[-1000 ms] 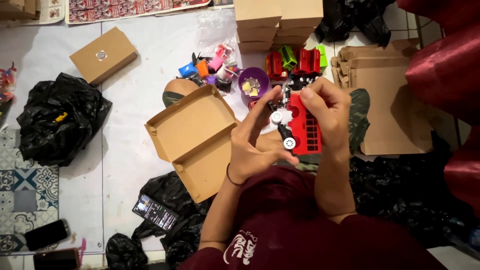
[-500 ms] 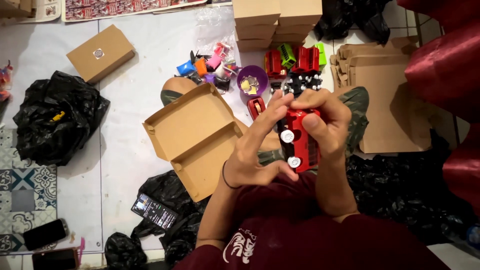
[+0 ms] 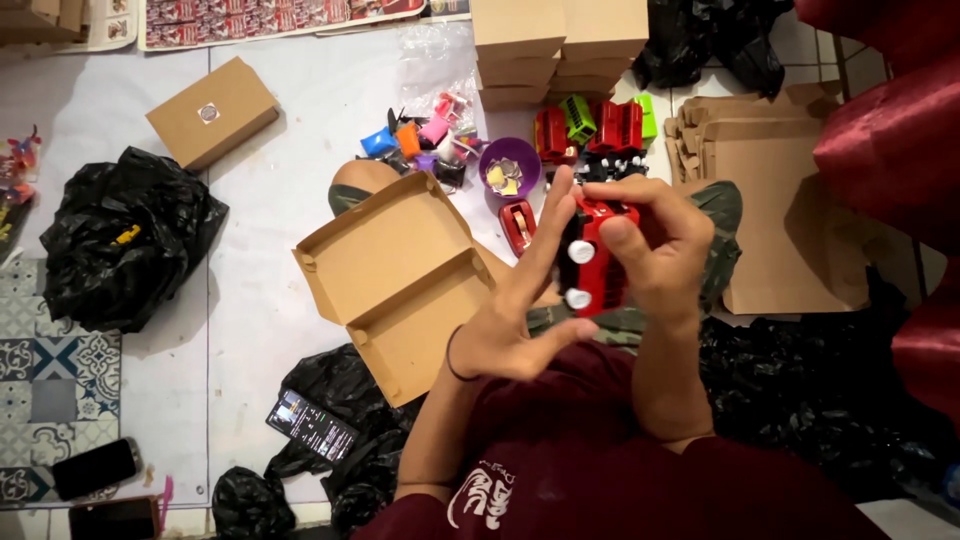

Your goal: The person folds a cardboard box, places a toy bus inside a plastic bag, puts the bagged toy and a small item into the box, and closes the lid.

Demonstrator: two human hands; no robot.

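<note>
The right hand (image 3: 655, 245) grips a red toy car (image 3: 597, 255) with white wheels above the person's lap, while the left hand (image 3: 520, 320), fingers spread open, touches its side. Just left lies an open cardboard box (image 3: 400, 275). Beyond it sit a purple bowl (image 3: 508, 165) and stacked closed boxes (image 3: 555, 45).

My right hand (image 3: 655, 255) grips the toy truck (image 3: 597, 255) above my lap; my left hand (image 3: 520, 320) lies against its left side. The open box (image 3: 400, 280) sits left of both hands. Beyond the truck stand a bowl (image 3: 508, 165) and more toy vehicles (image 3: 590, 128); flat cartons (image 3: 770, 200) lie to the right.
</note>
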